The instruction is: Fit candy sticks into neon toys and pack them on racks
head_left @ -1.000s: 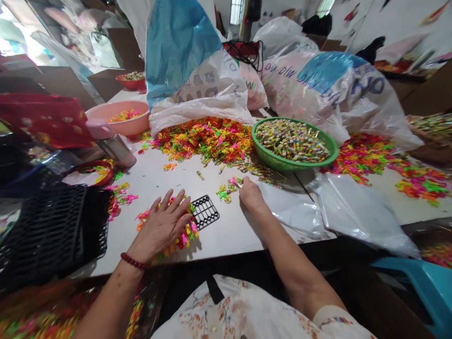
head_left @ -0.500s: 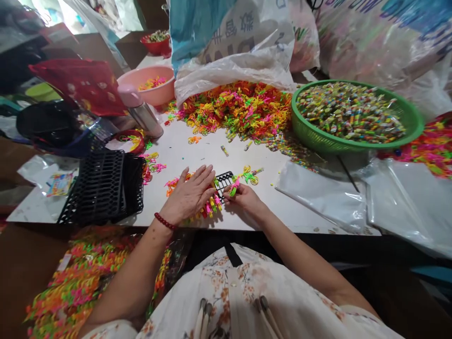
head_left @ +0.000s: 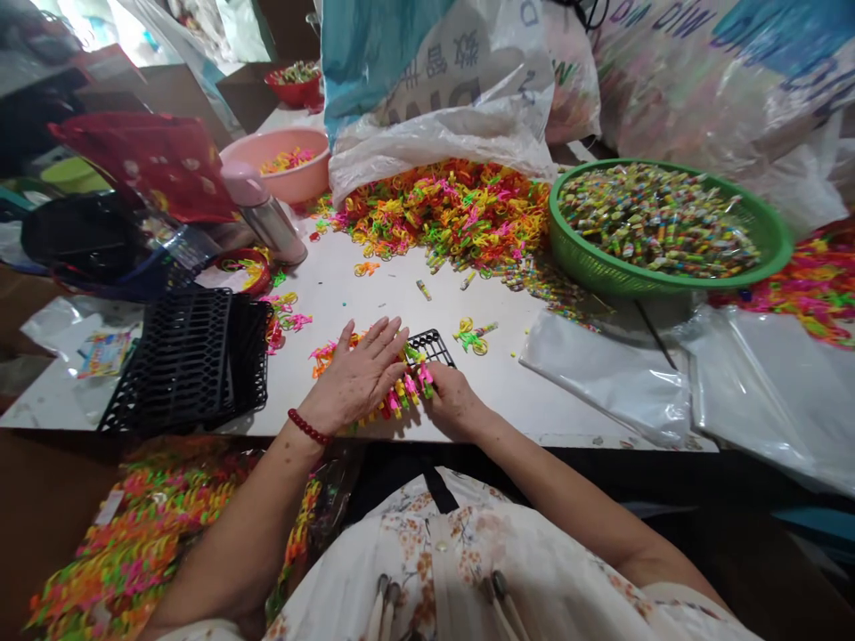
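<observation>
My left hand (head_left: 357, 374) lies flat, fingers spread, on a row of bright plastic pieces set into a black grid tray (head_left: 433, 345) near the table's front edge. My right hand (head_left: 451, 401) is closed in a pinch at the tray's near side, its fingertips on a small pink and green plastic piece (head_left: 422, 377) among the filled slots. A few loose coloured pieces (head_left: 471, 336) lie just right of the tray. A big heap of neon plastic pieces (head_left: 447, 209) spills from a white and blue sack (head_left: 434, 80) behind.
A green basket (head_left: 581, 258) of small wrapped items stands at the right. A pink bowl (head_left: 294, 182), a pink-capped flask (head_left: 264, 214) and a stack of black grid trays (head_left: 191, 356) are at the left. Clear plastic bags (head_left: 614, 374) lie at the front right.
My right hand came back from the loose pieces right of the tray with a piece and now presses at the tray's near side. My left hand has stayed flat on the filled row.
</observation>
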### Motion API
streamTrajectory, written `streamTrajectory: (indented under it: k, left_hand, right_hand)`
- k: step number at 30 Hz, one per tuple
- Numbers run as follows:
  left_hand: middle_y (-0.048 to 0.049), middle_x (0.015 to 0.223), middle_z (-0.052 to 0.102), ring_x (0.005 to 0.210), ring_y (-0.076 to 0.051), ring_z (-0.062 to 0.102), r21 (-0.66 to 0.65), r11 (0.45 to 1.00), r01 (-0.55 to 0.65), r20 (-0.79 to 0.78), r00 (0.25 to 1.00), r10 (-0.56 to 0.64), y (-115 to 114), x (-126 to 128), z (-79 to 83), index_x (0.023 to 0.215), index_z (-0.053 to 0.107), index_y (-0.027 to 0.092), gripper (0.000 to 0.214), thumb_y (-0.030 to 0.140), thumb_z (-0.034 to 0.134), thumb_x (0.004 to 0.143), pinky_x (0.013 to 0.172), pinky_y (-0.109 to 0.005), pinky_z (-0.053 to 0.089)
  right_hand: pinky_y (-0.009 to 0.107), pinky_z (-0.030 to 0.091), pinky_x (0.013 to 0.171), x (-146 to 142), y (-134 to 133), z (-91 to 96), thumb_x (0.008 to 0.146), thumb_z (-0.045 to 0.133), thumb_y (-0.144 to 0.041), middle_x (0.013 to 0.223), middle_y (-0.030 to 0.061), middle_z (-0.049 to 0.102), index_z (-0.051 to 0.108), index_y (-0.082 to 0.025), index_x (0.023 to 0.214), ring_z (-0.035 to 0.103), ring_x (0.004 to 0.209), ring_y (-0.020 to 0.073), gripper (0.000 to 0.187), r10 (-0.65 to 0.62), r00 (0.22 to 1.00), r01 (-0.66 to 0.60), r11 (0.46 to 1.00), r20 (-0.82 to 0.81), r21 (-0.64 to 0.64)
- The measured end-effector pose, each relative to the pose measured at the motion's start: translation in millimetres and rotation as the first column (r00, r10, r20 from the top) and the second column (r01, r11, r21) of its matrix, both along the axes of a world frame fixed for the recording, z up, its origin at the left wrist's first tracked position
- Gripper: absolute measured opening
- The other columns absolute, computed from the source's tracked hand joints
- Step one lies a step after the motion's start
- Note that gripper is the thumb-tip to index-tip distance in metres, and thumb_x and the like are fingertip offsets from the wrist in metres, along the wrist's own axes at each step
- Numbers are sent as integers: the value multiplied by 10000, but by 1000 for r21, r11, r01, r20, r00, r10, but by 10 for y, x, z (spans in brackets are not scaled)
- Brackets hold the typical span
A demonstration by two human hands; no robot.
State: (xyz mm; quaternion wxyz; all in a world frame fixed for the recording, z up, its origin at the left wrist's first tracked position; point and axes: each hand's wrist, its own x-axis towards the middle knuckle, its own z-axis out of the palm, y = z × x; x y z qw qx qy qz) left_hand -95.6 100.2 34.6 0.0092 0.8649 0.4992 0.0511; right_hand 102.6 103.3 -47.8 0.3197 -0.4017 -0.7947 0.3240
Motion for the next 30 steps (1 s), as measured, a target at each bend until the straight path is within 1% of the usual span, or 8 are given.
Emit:
streamTrajectory:
  k: [5,9,13,19,22,24,26,30]
  left_hand:
    - [-56,1555,318,1463,-238,211,66,991,113,-7,994,-112,-11,-16,30,1478,326,263,500,393,313,996,1187,-548,48]
    - [-2,1522,386,1459,-221,223,50,963,264,-18,964,-264,-41,-5,79,1455,363,320,475,391,362,986,1197,-529,8]
    - [2,1504,417,1442,-209,270,14,949,316,2,949,-316,-50,14,82,1407,443,310,444,404,395,975,1207,-489,35]
    - [-5,1496,431,1436,-237,280,17,945,328,-12,945,-327,-30,13,51,1403,452,295,476,461,418,958,1205,-490,79]
    - [-3,1494,434,1441,-255,267,-6,943,334,-30,942,-334,-36,-10,63,1375,485,309,481,508,430,941,1197,-511,97]
    - [-6,1500,425,1439,-256,272,-19,940,342,-32,939,-342,-42,-20,86,1371,490,314,488,525,431,935,1192,-513,120]
    - [-32,1519,394,1428,-244,301,-12,946,323,-18,946,-323,-37,-13,115,1404,450,297,509,515,408,946,1189,-502,145]
    - [-98,1553,317,1454,-249,240,62,991,118,14,993,-119,30,59,124,1455,372,199,530,443,305,989,1187,-518,129]
  right_hand:
    - [283,459,825,28,80,0,890,487,-125,991,74,557,586,-158,908,542,887,166,107,93,992,-97,994,85,52]
    - [266,460,761,28,153,52,873,530,-142,1001,67,571,612,-155,905,547,833,159,89,122,953,-129,992,278,6]
    - [249,450,685,-4,159,64,877,544,-178,998,73,579,625,-144,951,546,779,151,115,111,913,-121,993,392,3]
    - [262,470,814,125,164,93,850,549,-92,1004,53,626,667,-156,967,592,882,147,178,141,975,-144,989,173,9]
    - [294,453,900,430,318,165,869,515,-72,1110,72,635,642,-181,1133,584,1004,167,312,-27,986,17,998,163,62]
    - [323,438,927,671,475,213,884,491,-76,1209,118,594,622,-165,1184,550,1072,206,339,-221,919,178,972,327,155]
    - [338,429,919,868,624,247,899,480,-97,1263,149,551,629,-150,1157,521,1092,242,302,-315,795,220,946,518,238]
    - [309,422,867,984,746,254,918,461,-125,1144,146,585,640,-149,1009,529,1023,242,203,-242,674,118,968,698,221]
